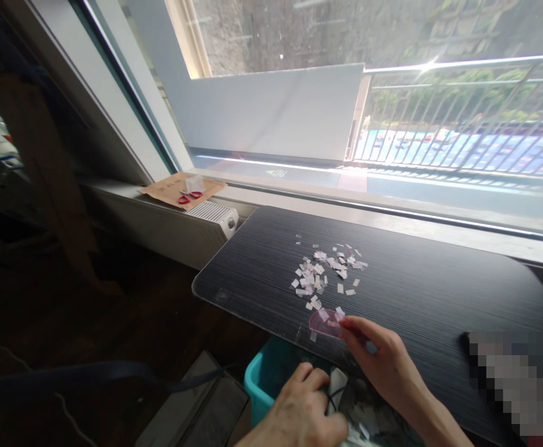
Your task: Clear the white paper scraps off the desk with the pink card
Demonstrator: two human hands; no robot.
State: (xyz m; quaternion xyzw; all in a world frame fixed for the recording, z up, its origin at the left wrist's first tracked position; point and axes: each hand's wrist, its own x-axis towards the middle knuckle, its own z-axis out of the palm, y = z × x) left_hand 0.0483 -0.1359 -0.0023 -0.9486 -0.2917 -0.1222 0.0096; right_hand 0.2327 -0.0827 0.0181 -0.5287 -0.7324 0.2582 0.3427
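My right hand (pixel 378 347) pinches the right end of a pink, see-through half-round piece of plastic (pixel 319 323) with curved bands, low over the near edge of the dark table. Small pale scraps (pixel 339 312) lie on or against that piece. Beyond it, many small whitish and pinkish cut pieces (pixel 306 276) are scattered on the tabletop. Below the table edge, my left hand (pixel 302 400) is over a teal bin (pixel 256 375), fingers curled down and fingertips hidden. What it grips, if anything, cannot be made out. A white object (pixel 339 382) and a dark cord show beside its fingers.
The dark wood-grain table (pixel 415 279) stands against a bright window sill. On the left ledge, red-handled scissors (pixel 190 197) and a small clear box (pixel 194 182) rest on brown paper (pixel 164 189). A blurred-out object (pixel 514 385) is at the right.
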